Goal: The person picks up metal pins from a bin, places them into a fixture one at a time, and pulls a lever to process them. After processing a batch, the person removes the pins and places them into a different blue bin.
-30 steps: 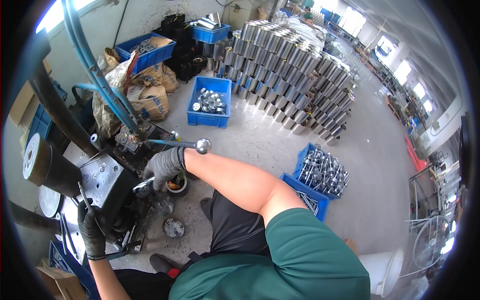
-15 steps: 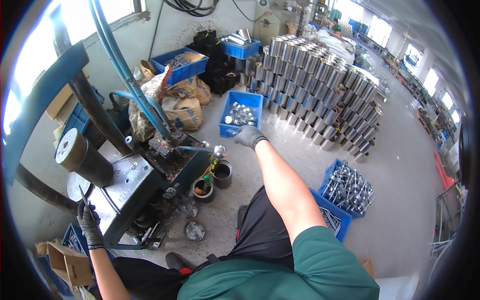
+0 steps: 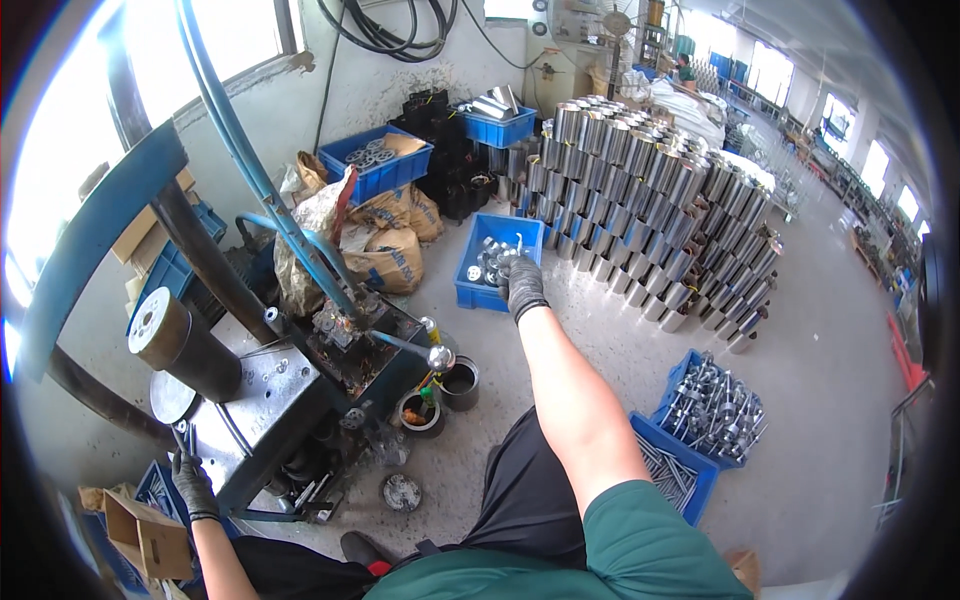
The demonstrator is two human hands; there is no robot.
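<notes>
My left hand (image 3: 194,484), in a dark grey glove, is at the near left corner of the press's metal table (image 3: 262,405). Its fingers are closed round a thin metal rod (image 3: 186,436), whose tip points up. My right hand (image 3: 521,284), gloved too, is stretched forward to the right side of a blue bin (image 3: 466,292). Small round metal parts (image 3: 486,262) lie in that bin, next to my fingertips. My fingers point into the bin and are partly hidden, so their grip cannot be made out. A dark metal cylinder (image 3: 185,345) leans on the press table.
Stacked shiny metal tubes (image 3: 640,190) stand beyond the bin. At right, one blue crate holds shafts (image 3: 712,410) and another rods (image 3: 668,475). The press's ball-ended lever (image 3: 440,358) juts out above two pots (image 3: 421,414). Sacks (image 3: 385,260) lie behind; a cardboard box (image 3: 150,535) sits at lower left.
My right hand has gone from the near edge of the blue bin to its right side, over the parts. The left hand's rod has turned more upright. The view has shifted slightly.
</notes>
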